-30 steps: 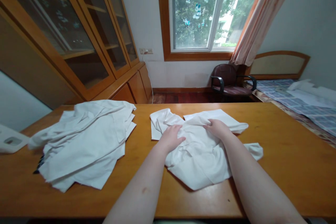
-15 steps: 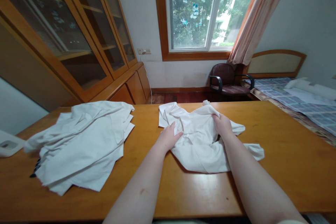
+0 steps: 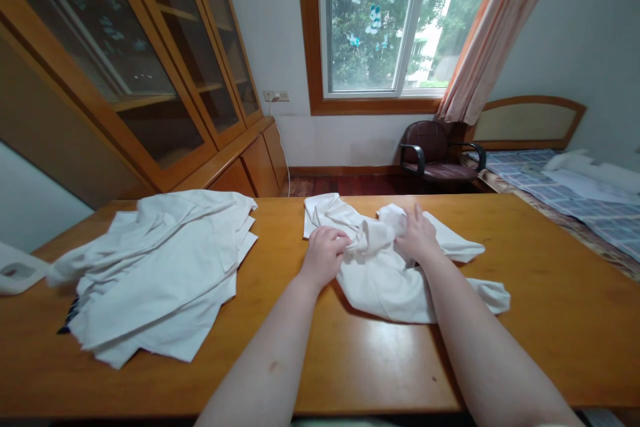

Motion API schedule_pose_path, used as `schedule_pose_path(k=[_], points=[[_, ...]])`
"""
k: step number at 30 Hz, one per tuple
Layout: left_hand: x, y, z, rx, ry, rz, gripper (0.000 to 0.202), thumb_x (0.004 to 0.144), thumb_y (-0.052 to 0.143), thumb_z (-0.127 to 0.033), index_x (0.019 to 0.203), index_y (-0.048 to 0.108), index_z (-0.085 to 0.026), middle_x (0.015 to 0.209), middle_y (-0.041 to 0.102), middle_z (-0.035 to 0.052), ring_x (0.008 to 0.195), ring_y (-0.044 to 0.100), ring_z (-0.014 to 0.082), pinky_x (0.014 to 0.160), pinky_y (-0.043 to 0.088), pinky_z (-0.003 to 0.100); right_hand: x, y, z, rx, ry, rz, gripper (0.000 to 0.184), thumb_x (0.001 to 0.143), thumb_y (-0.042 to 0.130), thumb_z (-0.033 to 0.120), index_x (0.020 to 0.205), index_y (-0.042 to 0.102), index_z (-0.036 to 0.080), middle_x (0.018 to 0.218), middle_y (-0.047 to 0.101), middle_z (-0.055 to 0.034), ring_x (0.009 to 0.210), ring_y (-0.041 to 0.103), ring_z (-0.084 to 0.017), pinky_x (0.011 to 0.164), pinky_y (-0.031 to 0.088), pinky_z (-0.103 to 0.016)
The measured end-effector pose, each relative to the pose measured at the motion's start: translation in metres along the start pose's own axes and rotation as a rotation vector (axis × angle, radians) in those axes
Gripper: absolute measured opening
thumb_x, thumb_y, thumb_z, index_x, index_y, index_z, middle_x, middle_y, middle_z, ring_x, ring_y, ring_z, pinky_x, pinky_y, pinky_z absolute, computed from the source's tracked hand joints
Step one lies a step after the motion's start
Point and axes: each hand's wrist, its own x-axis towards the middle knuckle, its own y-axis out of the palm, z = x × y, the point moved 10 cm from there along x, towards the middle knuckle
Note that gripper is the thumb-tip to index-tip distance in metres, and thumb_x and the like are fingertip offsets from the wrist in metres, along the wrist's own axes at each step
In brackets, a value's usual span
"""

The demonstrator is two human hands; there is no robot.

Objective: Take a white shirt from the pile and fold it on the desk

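Observation:
A crumpled white shirt lies on the wooden table in front of me, with short sleeve-like ends spread to the left and right. My left hand is closed at its left side, fingers curled and pinching a raised fold of the cloth. On the right part of the shirt rests my right hand, its fingers stretched out and apart over the fabric. Between the hands the cloth bunches up into a rolled fold. Part of the shirt is hidden under my right forearm.
A loose heap of white garments lies on the left of the table, with a white plastic object at its left. Beyond the table stand a glass-door cabinet, an office chair and a bed.
The shirt's upper edge has been drawn down and bunched between my hands. My left fingers have curled onto the cloth; my right hand has let go of the edge and spread its fingers.

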Motion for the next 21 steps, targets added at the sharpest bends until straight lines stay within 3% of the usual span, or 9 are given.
schedule_pose_path(k=[2, 4, 6, 8, 10, 14, 17, 19, 21], points=[[-0.002, -0.004, -0.015, -0.021, 0.113, -0.017, 0.032, 0.072, 0.053, -0.004, 0.085, 0.069, -0.029, 0.097, 0.066, -0.0004, 0.099, 0.053, 0.0188, 0.101, 0.029, 0.042, -0.008, 0.012, 0.031, 0.119, -0.233, 0.142, 0.087, 0.064, 0.065, 0.034, 0.142, 0.031, 0.017, 0.148, 0.027, -0.015, 0.13, 0.034, -0.032, 0.104, 0.028, -0.044], [-0.003, -0.006, -0.023, -0.048, 0.177, -0.022, 0.035, 0.071, 0.052, -0.003, 0.086, 0.069, -0.029, 0.098, 0.066, -0.0012, 0.099, 0.054, 0.0173, 0.103, 0.028, 0.042, -0.018, 0.022, 0.052, 0.278, -0.357, 0.312, 0.089, 0.067, 0.063, 0.038, 0.145, 0.026, 0.02, 0.147, 0.032, -0.0113, 0.13, 0.036, -0.029, 0.104, 0.03, -0.04], [-0.004, -0.007, -0.025, -0.061, 0.189, -0.017, 0.04, 0.068, 0.051, -0.002, 0.091, 0.068, -0.029, 0.101, 0.065, -0.0011, 0.098, 0.054, 0.017, 0.103, 0.029, 0.041, -0.025, 0.028, 0.061, 0.393, -0.361, 0.449, 0.075, 0.07, 0.061, 0.038, 0.139, 0.039, 0.021, 0.137, 0.048, -0.009, 0.121, 0.047, -0.028, 0.099, 0.037, -0.038], [-0.003, -0.006, -0.02, -0.06, 0.145, -0.017, 0.048, 0.066, 0.05, -0.002, 0.103, 0.065, -0.029, 0.107, 0.063, 0.0002, 0.103, 0.053, 0.0187, 0.103, 0.03, 0.042, -0.027, 0.035, 0.06, 0.46, -0.301, 0.545, 0.051, 0.07, 0.059, 0.034, 0.12, 0.061, 0.021, 0.119, 0.063, -0.0068, 0.107, 0.057, -0.028, 0.092, 0.043, -0.037], [-0.002, -0.006, -0.009, -0.074, 0.05, -0.035, 0.057, 0.066, 0.051, -0.005, 0.118, 0.057, -0.027, 0.117, 0.058, 0.0029, 0.111, 0.048, 0.0217, 0.104, 0.03, 0.042, -0.026, 0.04, 0.054, 0.543, -0.213, 0.581, 0.034, 0.068, 0.058, 0.028, 0.098, 0.071, 0.019, 0.101, 0.07, -0.0059, 0.096, 0.062, -0.027, 0.086, 0.046, -0.035], [-0.006, 0.007, 0.022, -0.331, -0.193, -0.018, 0.077, 0.073, 0.054, -0.017, 0.142, 0.023, -0.023, 0.141, 0.037, 0.0096, 0.12, 0.044, 0.0229, 0.097, 0.04, 0.037, -0.016, 0.037, 0.035, 0.895, -0.012, 0.46, 0.027, 0.066, 0.056, 0.025, 0.087, 0.07, 0.016, 0.086, 0.071, -0.0061, 0.087, 0.063, -0.025, 0.081, 0.047, -0.035], [-0.008, 0.018, 0.04, -0.581, -0.305, -0.019, 0.076, 0.084, 0.043, -0.023, 0.146, 0.0, -0.026, 0.15, 0.022, 0.0111, 0.121, 0.045, 0.0201, 0.095, 0.043, 0.035, -0.011, 0.035, 0.009, 1.112, 0.2, 0.311, 0.027, 0.068, 0.055, 0.031, 0.088, 0.067, 0.017, 0.077, 0.07, -0.0041, 0.079, 0.063, -0.025, 0.074, 0.049, -0.035], [-0.008, 0.02, 0.05, -0.606, -0.336, -0.031, 0.068, 0.085, 0.034, -0.018, 0.146, 0.005, -0.025, 0.149, 0.025, 0.0091, 0.123, 0.043, 0.0192, 0.101, 0.037, 0.037, -0.011, 0.036, -0.01, 1.146, 0.359, 0.231, 0.028, 0.072, 0.052, 0.037, 0.085, 0.066, 0.017, 0.071, 0.068, -0.0053, 0.077, 0.062, -0.026, 0.071, 0.049, -0.036], [-0.007, 0.026, 0.057, -0.487, -0.346, 0.037, 0.064, 0.081, 0.034, -0.011, 0.142, 0.026, -0.025, 0.145, 0.034, 0.0055, 0.129, 0.037, 0.0197, 0.108, 0.028, 0.039, -0.013, 0.031, -0.021, 1.084, 0.439, 0.174, 0.034, 0.077, 0.046, 0.041, 0.082, 0.066, 0.014, 0.068, 0.066, -0.0092, 0.079, 0.061, -0.029, 0.072, 0.048, -0.038]])
